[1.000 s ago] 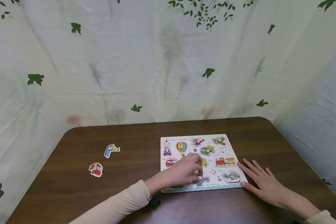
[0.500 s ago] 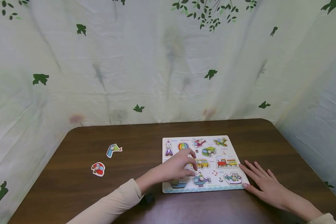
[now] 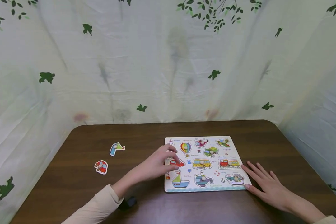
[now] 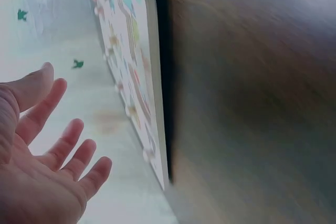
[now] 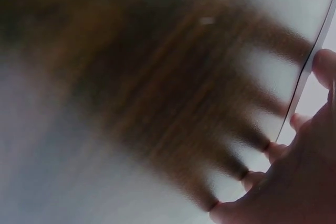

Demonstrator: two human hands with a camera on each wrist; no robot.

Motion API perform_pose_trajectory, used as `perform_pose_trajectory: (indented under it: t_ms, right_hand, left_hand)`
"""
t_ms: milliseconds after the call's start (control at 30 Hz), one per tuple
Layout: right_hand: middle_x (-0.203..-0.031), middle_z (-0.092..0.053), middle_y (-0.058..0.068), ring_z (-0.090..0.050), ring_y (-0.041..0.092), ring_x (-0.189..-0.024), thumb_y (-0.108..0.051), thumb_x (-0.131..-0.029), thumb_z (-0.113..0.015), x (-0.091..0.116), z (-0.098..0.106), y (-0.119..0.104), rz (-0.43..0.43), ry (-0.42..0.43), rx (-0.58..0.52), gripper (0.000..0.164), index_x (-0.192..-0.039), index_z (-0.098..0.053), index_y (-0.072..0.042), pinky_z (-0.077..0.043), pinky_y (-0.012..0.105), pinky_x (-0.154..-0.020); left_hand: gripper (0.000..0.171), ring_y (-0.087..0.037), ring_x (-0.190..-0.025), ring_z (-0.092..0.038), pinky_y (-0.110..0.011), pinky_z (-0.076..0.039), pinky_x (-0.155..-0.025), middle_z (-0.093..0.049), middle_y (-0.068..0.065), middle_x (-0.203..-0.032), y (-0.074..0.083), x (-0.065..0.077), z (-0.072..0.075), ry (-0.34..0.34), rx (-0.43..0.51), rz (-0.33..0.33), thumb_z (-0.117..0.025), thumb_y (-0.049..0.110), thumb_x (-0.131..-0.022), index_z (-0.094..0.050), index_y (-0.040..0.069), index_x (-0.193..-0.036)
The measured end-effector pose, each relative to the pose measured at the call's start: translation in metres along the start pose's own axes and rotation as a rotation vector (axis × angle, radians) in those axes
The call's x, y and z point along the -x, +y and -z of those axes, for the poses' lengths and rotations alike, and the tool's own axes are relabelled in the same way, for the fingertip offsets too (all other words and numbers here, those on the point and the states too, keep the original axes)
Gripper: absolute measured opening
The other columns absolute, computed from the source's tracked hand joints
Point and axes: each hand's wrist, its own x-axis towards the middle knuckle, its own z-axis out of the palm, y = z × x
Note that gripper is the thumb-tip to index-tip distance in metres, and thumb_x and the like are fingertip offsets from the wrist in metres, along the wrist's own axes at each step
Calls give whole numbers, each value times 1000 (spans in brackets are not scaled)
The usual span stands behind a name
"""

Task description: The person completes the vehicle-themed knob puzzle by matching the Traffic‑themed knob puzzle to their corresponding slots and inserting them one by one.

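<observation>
A white puzzle board (image 3: 197, 188) with vehicle pictures lies on the table, several of its pieces bearing small knobs. My left hand (image 3: 154, 163) hovers above the board's left edge, fingers loosely bent and holding nothing. In the left wrist view, space shows between this hand (image 4: 50, 150) and the board (image 4: 156, 77). The submarine (image 3: 203, 180) sits in the lower middle, left of the ship (image 3: 235, 179). My right hand (image 3: 271, 188) lies spread on the table at the board's right side, thumb and fingertips at its edge. The right wrist view shows that hand (image 5: 294, 182) against the edge.
Two loose knobbed pieces lie on the table's left part: a red car-like piece (image 3: 101, 167) and a blue-and-green sailboat-like one (image 3: 117, 149) behind it. The brown table (image 3: 140, 133) ends at a pale curtain (image 3: 156, 62) printed with leaves.
My left hand has come off the submarine's knob and moved left across the board to its left edge. The right hand has stayed at the right edge. The head view has shifted slightly.
</observation>
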Motion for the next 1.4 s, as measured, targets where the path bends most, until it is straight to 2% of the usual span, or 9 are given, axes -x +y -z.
perform_pose_trajectory:
  t_ms: [200, 400, 600, 667, 800, 867, 967, 1100, 1400]
  right_hand:
    - [-157, -29, 13, -21, 48, -141, -46, -95, -59, -1, 0, -1, 5, 4, -8, 66, -154, -32, -31, -16, 75, -95]
    - [-157, -29, 13, -22, 48, -141, -45, -96, -60, 0, 1, -2, 14, 20, -7, 66, -154, -33, -30, -16, 74, -95]
    - [-156, -31, 13, -23, 47, -141, -45, -95, -61, 0, 1, -2, 13, 20, 2, 66, -154, -33, -31, -17, 74, -95]
    - [-156, -31, 13, -23, 47, -140, -45, -95, -61, -1, 1, -2, 15, 19, 2, 66, -154, -33, -31, -17, 74, -95]
    - [-156, -31, 14, -22, 48, -140, -45, -95, -60, -1, -1, -2, 18, 23, -4, 66, -154, -33, -30, -17, 75, -94]
    - [-157, -30, 13, -22, 48, -140, -46, -95, -60, 0, -1, -2, 14, 20, -13, 66, -154, -33, -30, -16, 75, -95]
    - [-157, -30, 13, -22, 49, -140, -45, -95, -60, 1, -2, -1, 14, 19, -20, 66, -154, -33, -30, -16, 75, -95]
    - [-156, -31, 14, -23, 49, -140, -45, -95, -60, 2, -1, -1, 12, 20, -20, 66, -154, -33, -31, -16, 75, -95]
    - [-156, -31, 14, -22, 49, -140, -45, -96, -60, 1, 0, -1, 15, 22, -17, 65, -154, -33, -31, -16, 75, -95]
  left_hand:
    - [15, -21, -113, -49, -41, -43, -94, -54, -5, -119, -11, 23, 23, 71, -13, 10, -78, 14, -84, -71, 12, -97]
    - [18, -20, -112, -52, -40, -44, -92, -55, -2, -118, -24, 51, 49, 168, -61, 19, -80, 14, -83, -71, 20, -97]
    - [20, -20, -116, -49, -43, -43, -91, -53, 6, -120, -34, 80, 71, 225, -59, 121, -79, 14, -84, -69, 28, -94]
    - [19, -20, -116, -49, -42, -42, -89, -53, 9, -120, -39, 90, 78, 246, -73, 145, -79, 14, -84, -69, 27, -93]
    - [22, -22, -115, -50, -32, -41, -84, -54, 8, -118, -53, 108, 90, 295, -130, 140, -80, 12, -83, -69, 29, -90]
    - [23, -24, -114, -48, -29, -43, -78, -54, 5, -119, -61, 117, 96, 304, -121, 156, -79, 9, -83, -69, 29, -90]
    - [23, -26, -113, -47, -30, -43, -77, -54, 0, -120, -77, 132, 106, 310, -136, 198, -78, 8, -83, -70, 27, -91]
    - [18, -28, -112, -49, -35, -40, -81, -57, -6, -119, -99, 151, 118, 298, -183, 237, -79, 8, -82, -73, 21, -93]
    - [14, -38, -112, -53, -34, -40, -83, -59, -15, -120, -138, 178, 134, 214, -199, 328, -81, 18, -82, -74, 19, -94]
